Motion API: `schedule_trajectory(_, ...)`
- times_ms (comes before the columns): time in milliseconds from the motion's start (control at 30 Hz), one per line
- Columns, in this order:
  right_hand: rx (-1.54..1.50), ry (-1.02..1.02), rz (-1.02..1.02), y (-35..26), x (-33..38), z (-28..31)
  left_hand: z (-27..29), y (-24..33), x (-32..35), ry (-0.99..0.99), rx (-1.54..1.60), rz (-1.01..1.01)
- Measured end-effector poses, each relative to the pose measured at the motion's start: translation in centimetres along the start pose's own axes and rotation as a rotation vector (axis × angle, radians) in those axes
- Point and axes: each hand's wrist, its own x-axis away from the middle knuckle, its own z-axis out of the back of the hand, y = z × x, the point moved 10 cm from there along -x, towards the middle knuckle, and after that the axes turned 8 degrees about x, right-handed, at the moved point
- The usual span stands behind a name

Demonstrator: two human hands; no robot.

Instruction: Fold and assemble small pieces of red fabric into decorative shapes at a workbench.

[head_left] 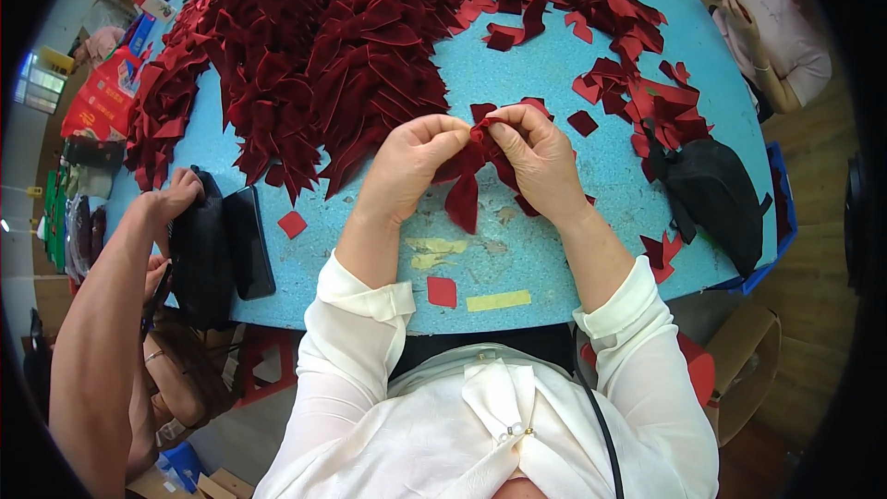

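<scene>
Your left hand [411,162] and right hand [536,152] both pinch one dark red velvet strip [465,187] just above the blue table [554,65], its tail hanging toward 6 o'clock, with the big pile of strips [314,46] within reach at 11 o'clock.

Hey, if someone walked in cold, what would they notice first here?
The big heap of dark red fabric pieces covering the far side of the blue table. Then, at centre, the left hand and right hand pinching one red strip between them.
</scene>
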Motion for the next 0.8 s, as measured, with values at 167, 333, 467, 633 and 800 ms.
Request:
schedule_trajectory(167, -0.003, 0.068, 0.001, 0.0, -0.2, 0.9, 0.4, 1.5, 0.0, 0.079, -0.203, -0.168)
schedule_trajectory(333, 0.109, 0.107, -0.007, -0.2, -0.1, 1.2, -1.6, 4.4, 1.3, 0.155, -0.733, -0.607)
schedule_trajectory(467, 0.146, 0.165, 0.030, -0.7, 0.1, 1.5, -3.5, 5.7, 2.7, 0.198, -0.975, -0.827)
schedule_trajectory(633, 0.196, 0.167, 0.069, -0.8, 0.2, 1.5, -5.0, 6.4, 3.7, 0.202, -1.096, -0.950)
schedule_trajectory(800, 0.257, 0.186, 0.100, -1.4, 0.4, 1.5, -4.9, 6.3, 3.8, 0.247, -1.146, -0.944)
